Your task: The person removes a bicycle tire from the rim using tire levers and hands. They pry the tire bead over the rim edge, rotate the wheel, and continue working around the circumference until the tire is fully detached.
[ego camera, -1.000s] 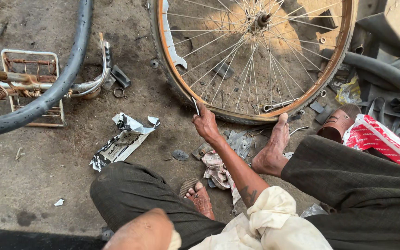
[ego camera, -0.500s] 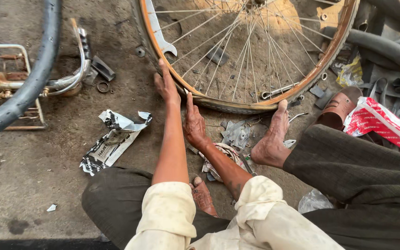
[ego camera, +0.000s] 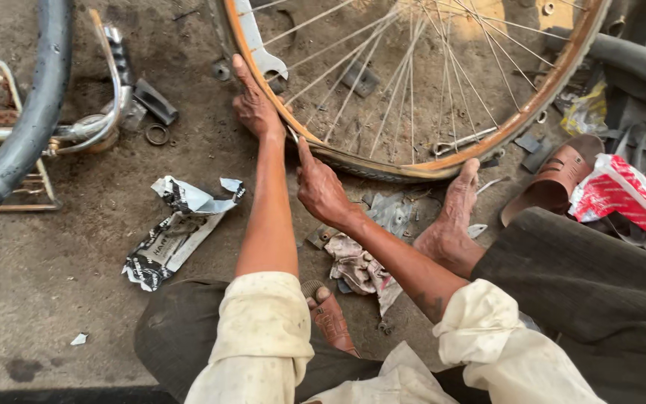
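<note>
A rusty orange bicycle wheel rim (ego camera: 517, 120) with thin spokes lies flat on the dirty concrete in front of me. My left hand (ego camera: 254, 105) grips its near-left edge, fingers laid over the rim. Just below, my right hand (ego camera: 321, 188) pinches a thin metal tool (ego camera: 291, 135) whose tip meets the rim between my hands. My bare right foot (ego camera: 451, 217) rests against the rim's near edge. A flat spanner (ego camera: 262, 46) lies across the spokes by my left hand.
A second spanner (ego camera: 461, 142) lies inside the wheel. At left are a black tyre (ego camera: 35, 123), a chrome handlebar (ego camera: 106, 112) and a wire rack (ego camera: 5, 176). Crumpled paper (ego camera: 181, 224), a rag (ego camera: 360, 263), a brown sandal (ego camera: 555, 179) and a red-white packet (ego camera: 626, 198) surround me.
My left arm has come in and its hand has settled on the rim's left edge. My right hand stayed at the rim with the tool. The view has shifted closer.
</note>
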